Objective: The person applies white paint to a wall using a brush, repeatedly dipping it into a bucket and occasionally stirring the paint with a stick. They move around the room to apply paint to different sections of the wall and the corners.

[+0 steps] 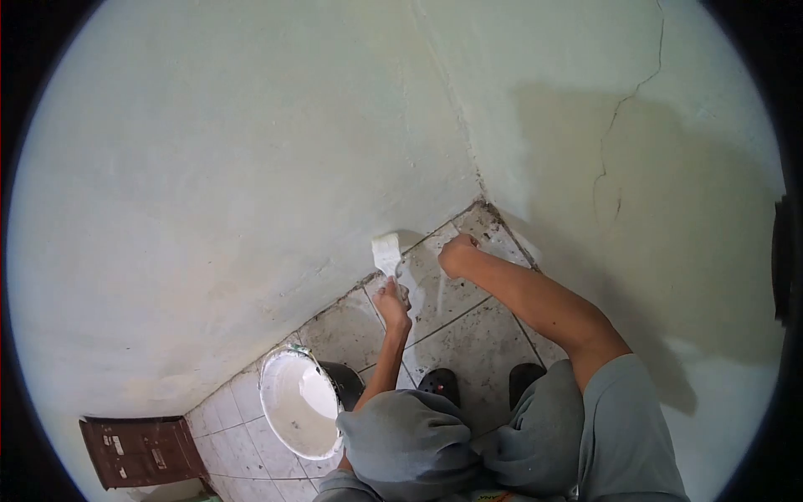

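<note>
White-coated brush (386, 253) in grip of left hand (393, 303), against wall (251, 167); right hand (457, 254) clenched on tiles (468, 343).

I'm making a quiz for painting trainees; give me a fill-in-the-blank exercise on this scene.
1. The left hand holds a white-coated flat paintbrush against the pale ____.
2. The right hand is closed into a ____.
3. The round white plastic bucket on the grey tiled floor holds ____ paint.
Missing: wall; fist; white.

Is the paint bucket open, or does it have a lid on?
Open. The bucket has no lid on it, and its white inside shows from above as it stands on the tiled floor.
</note>
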`<move>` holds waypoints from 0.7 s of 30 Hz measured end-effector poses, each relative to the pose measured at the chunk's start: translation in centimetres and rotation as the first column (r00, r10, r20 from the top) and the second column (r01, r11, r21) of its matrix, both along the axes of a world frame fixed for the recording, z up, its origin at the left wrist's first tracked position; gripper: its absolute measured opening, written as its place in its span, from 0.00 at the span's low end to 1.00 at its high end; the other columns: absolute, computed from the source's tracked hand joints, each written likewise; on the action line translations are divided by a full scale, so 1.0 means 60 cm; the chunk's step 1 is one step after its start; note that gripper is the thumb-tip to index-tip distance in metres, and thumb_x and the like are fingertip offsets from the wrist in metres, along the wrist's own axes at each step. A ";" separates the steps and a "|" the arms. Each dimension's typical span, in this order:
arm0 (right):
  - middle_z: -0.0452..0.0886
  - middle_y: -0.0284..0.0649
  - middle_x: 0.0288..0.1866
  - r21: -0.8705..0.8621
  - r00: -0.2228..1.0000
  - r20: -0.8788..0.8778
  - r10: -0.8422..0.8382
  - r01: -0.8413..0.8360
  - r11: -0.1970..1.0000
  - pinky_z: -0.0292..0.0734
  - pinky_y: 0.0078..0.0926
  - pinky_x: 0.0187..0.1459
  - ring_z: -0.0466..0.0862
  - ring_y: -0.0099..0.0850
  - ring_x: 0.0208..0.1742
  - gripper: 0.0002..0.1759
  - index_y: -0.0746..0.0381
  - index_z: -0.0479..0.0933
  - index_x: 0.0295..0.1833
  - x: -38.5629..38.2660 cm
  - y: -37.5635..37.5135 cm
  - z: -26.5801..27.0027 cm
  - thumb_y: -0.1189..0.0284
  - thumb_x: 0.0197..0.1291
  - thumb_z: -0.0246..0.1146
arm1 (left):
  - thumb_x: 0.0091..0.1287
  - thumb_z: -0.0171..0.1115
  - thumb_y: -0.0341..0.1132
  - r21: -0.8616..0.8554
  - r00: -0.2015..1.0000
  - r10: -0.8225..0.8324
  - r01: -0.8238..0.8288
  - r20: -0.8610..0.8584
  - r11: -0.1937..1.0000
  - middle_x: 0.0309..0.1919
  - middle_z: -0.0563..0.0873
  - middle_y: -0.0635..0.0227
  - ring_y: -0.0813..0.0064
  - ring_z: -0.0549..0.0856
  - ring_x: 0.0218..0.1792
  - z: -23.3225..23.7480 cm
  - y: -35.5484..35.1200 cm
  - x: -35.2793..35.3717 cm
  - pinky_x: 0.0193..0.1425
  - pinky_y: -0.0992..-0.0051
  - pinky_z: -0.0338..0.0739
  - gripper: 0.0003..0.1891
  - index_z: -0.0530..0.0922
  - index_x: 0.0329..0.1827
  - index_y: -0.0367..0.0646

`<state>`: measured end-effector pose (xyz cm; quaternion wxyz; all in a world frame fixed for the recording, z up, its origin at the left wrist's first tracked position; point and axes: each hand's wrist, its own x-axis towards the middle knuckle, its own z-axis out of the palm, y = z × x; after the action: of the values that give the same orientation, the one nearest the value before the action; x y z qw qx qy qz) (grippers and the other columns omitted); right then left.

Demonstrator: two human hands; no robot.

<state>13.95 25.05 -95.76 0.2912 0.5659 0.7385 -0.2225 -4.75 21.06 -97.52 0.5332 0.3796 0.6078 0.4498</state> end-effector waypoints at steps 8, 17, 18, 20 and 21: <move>0.80 0.39 0.50 -0.022 0.999 0.034 0.006 -0.005 1.000 0.78 0.48 0.36 0.81 0.39 0.45 0.18 0.59 0.79 0.49 0.018 -0.021 0.023 0.68 0.50 0.60 | 0.64 0.43 0.33 -0.333 0.965 0.137 -0.056 0.224 0.941 0.15 0.72 0.71 0.80 0.65 0.10 -0.037 0.051 0.001 0.13 0.80 0.56 0.10 0.73 0.32 0.41; 0.80 0.40 0.48 0.001 0.999 0.025 0.031 -0.031 1.000 0.78 0.46 0.36 0.82 0.39 0.44 0.19 0.59 0.79 0.48 -0.023 0.012 -0.006 0.67 0.49 0.61 | 0.66 0.40 0.33 0.238 0.947 -0.091 0.016 0.308 0.971 0.17 0.72 0.71 0.83 0.64 0.12 0.391 0.013 0.056 0.15 0.83 0.56 0.14 0.72 0.45 0.34; 0.80 0.40 0.48 -0.012 0.999 0.008 0.039 -0.039 0.999 0.78 0.45 0.35 0.82 0.39 0.44 0.19 0.59 0.79 0.48 -0.029 0.006 0.004 0.67 0.48 0.61 | 0.66 0.40 0.33 0.322 0.941 -0.077 -0.035 0.329 0.946 0.17 0.71 0.72 0.84 0.63 0.12 0.442 0.006 0.058 0.15 0.84 0.56 0.15 0.71 0.47 0.34; 0.81 0.40 0.47 -0.029 0.998 -0.025 0.054 -0.055 0.998 0.79 0.44 0.34 0.82 0.38 0.42 0.18 0.60 0.79 0.47 -0.033 -0.008 0.045 0.66 0.48 0.62 | 0.68 0.41 0.34 0.507 0.878 -0.357 0.159 0.319 0.847 0.16 0.70 0.72 0.84 0.62 0.12 0.504 -0.001 0.047 0.14 0.84 0.54 0.15 0.70 0.49 0.33; 0.81 0.40 0.47 -0.020 0.997 -0.033 0.067 -0.068 0.998 0.79 0.44 0.34 0.82 0.38 0.42 0.18 0.60 0.79 0.47 -0.036 -0.009 0.044 0.67 0.48 0.62 | 0.68 0.42 0.34 0.525 0.891 -0.329 0.127 0.312 0.842 0.16 0.70 0.72 0.84 0.63 0.12 0.503 -0.002 0.048 0.14 0.84 0.54 0.14 0.70 0.48 0.33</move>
<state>11.78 24.49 -93.10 0.2926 0.5340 0.7593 -0.2294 -1.86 20.92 -67.33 0.5799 0.4759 0.3041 0.5872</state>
